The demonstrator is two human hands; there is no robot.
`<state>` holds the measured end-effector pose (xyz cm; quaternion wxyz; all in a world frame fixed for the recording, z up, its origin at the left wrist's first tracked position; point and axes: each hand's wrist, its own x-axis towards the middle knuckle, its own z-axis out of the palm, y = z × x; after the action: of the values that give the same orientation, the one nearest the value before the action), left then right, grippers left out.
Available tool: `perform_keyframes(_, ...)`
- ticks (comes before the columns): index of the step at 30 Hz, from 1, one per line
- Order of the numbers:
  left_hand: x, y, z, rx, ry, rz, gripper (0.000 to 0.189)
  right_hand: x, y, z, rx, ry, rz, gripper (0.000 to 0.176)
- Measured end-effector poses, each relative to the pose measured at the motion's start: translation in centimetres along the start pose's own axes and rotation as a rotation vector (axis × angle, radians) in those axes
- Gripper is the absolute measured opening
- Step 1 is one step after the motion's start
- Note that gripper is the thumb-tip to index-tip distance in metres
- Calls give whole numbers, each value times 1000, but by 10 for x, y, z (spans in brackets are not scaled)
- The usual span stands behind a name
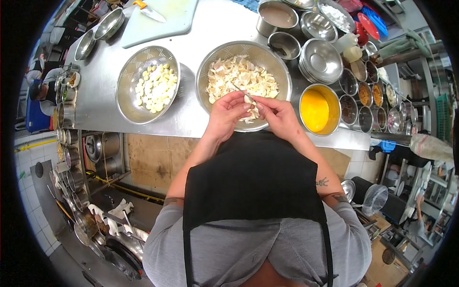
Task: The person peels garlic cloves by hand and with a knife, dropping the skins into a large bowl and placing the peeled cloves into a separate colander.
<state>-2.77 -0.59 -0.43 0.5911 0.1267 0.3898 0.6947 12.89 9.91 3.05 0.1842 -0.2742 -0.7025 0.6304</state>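
Observation:
My left hand is closed, pinching a pale garlic clove over the near side of a big perforated metal bowl. In my right hand is a small knife, its thin blade pointing up and left past the clove; its handle is hidden by my fingers. Papery garlic skins and cloves fill much of the bowl below both hands. To the left, a second colander contains peeled garlic cloves.
A pot of yellow liquid stands just right of my right hand. Stacked metal bowls and several ingredient tins crowd the right side. A cutting board with an orange-handled knife lies at the back left. Another person is far left.

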Motion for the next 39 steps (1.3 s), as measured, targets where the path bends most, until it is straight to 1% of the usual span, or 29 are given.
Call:
perform_keyframes(6, -1, -1, -2, -12, -74, 8, 35, 0, -1, 3, 66, 33, 17, 26)
perform_keyframes(12, -4, 3, 2, -3, -113, 16, 33, 1, -2, 1, 21, 62, 18, 26)
perform_keyframes(16, -5, 5, 7, -78, -106, 15, 33, 0, -9, 0, -65, 16, -41, 26)
perform_keyframes(18, -1, 0, -2, -55, -110, 22, 33, 0, -10, -1, -97, -11, -83, 26)
perform_keyframes(22, -2, -1, -4, -25, -144, 38, 31, 0, -11, 2, -139, 98, -77, 25)
perform_keyframes(24, -5, 2, -2, 47, -96, 14, 30, 2, -9, 0, -180, 187, -49, 25)
perform_keyframes(25, -6, 3, -1, 83, -73, 3, 30, 3, -7, -5, -176, 161, -26, 26)
perform_keyframes(28, -7, 3, 2, 5, -13, -3, 31, 4, -10, -12, -146, 66, 40, 33)
perform_keyframes(30, -3, -2, -6, -21, -52, 3, 31, -3, -19, -4, -107, -17, 74, 40)
perform_keyframes(32, -1, -5, -12, -30, -63, 13, 32, -4, -18, 3, -114, -12, -17, 45)
perform_keyframes(33, -3, 0, -5, -25, -56, 15, 32, -4, -18, 5, -114, -10, -62, 48)
perform_keyframes(36, -4, -1, -1, 1, -46, 53, 31, -6, -29, 2, -188, -56, -14, 49)
perform_keyframes(39, -5, 1, 0, 32, -26, 71, 29, -5, -22, 4, -205, -52, -60, 49)
